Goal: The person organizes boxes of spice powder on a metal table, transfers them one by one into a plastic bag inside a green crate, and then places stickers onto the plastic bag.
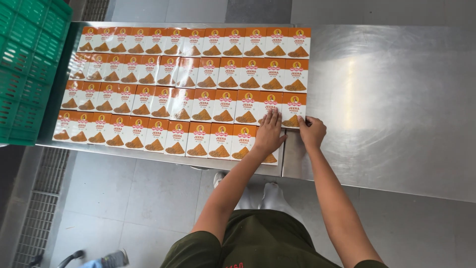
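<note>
So I'm standing at a long brushed stainless steel table (396, 99), looking straight down at four rows of small flat cardboard packets, orange and white with a brown powder heap printed on each (198, 79), laid edge to edge like tiles. My left hand (269, 133) is flat, palm down, fingers spread a bit, pressing on the packet at the right end of the bottom row (270, 159). That packet is almost fully hidden under my palm, only a sliver of its lower corner peeks out near the table edge. My fingertips also reach up onto the packet above it in the third row.

My right hand (312, 131) sits just beside it, at the right edge of the last packet in the third row (293, 110), fingertips touching its side. Fingers are curled in, and honestly I can't tell whether anything is pinched between them or they're just nudging the edge.

Off to the left there's a green slatted plastic crate (29, 69), cut off by the frame, and it overlaps the far left end of the rows a little. The packets over there catch glare and are hard to make out. Below the table, grey floor tiles and a metal drain grate (42, 208).
</note>
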